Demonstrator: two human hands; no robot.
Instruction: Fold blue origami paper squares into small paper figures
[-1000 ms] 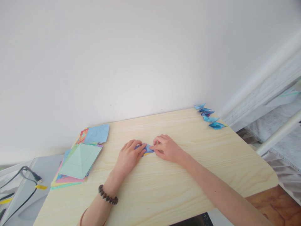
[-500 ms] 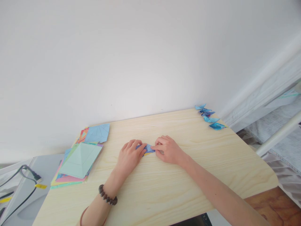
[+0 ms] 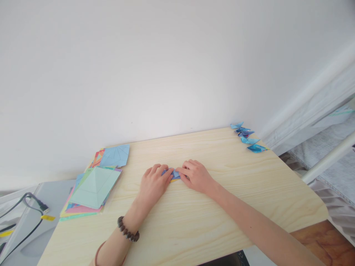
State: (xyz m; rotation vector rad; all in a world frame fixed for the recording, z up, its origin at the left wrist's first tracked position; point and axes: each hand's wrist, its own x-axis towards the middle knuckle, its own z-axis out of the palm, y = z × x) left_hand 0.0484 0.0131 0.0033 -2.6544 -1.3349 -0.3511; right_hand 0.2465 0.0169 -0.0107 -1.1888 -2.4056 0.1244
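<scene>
Far left, black cable (image 3: pixel 36 201) on a grey surface (image 3: pixel 57 199). Paper stack (image 3: pixel 95 186) at table's left edge, pale green sheet on top; blue sheet (image 3: pixel 115 156) just behind. Left hand (image 3: pixel 155 181) (beaded bracelet (image 3: pixel 128 229) on wrist): fingers bent, pressed together, pinching left end of folded blue paper (image 3: pixel 175 174), mid-table between hands. Right hand (image 3: pixel 195 176): thumb and forefinger pinch its right end. Blue folded figures (image 3: pixel 249 141) line the far right corner.

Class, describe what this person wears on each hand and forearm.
The left hand is gloveless; its wrist has a dark-brown bracelet of round beads, with a thin reddish-brown band farther up. The right hand and its visible forearm are bare.
</scene>
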